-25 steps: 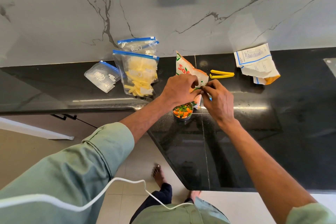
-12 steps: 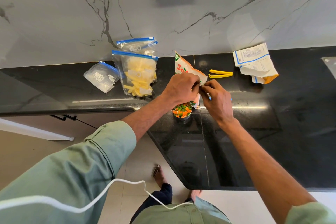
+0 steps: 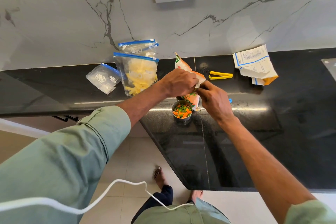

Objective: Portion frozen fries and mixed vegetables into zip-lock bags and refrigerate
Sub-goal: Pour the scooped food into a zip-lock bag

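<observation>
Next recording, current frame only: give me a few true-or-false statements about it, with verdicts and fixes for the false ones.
1. Both hands hold the vegetable packet. True: the left hand and right hand pinch the vegetable packet.
2. The steel cup is empty. False: the cup holds mixed vegetables.
3. The yellow clip is clamped on the vegetable packet. False: the clip lies on the counter, right of the packet and apart from it.
4. One zip bag holds fries. True: the zip bag left of the hands has fries in it.
</observation>
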Available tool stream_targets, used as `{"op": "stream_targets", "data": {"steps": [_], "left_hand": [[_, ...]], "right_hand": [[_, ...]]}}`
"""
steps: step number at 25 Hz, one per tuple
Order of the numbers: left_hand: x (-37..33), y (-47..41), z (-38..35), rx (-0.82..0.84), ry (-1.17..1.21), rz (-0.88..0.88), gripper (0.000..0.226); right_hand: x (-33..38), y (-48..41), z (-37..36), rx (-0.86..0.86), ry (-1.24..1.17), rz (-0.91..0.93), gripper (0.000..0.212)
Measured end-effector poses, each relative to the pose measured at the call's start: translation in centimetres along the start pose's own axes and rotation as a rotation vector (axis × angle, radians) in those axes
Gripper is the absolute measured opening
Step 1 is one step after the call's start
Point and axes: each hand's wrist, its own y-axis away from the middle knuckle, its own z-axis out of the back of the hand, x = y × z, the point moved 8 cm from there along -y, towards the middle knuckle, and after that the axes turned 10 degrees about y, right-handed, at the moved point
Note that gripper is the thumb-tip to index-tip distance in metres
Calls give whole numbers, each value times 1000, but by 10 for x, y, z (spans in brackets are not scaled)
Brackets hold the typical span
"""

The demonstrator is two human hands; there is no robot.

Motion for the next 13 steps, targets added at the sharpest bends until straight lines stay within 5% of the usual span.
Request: {"op": "stream_targets", "data": {"steps": [7,11,13], "left_hand": [[0,-11,7,10,29,-26,21],[9,-10,2,-3,-86,94,77],[14,-12,-5,127,-133,131,65]], "right_hand": [[1,-1,2,-14,-14,-37,4],[-5,10,4,-63,-88,-95,13],[-6,17,1,-51,-183,-138,20]]}}
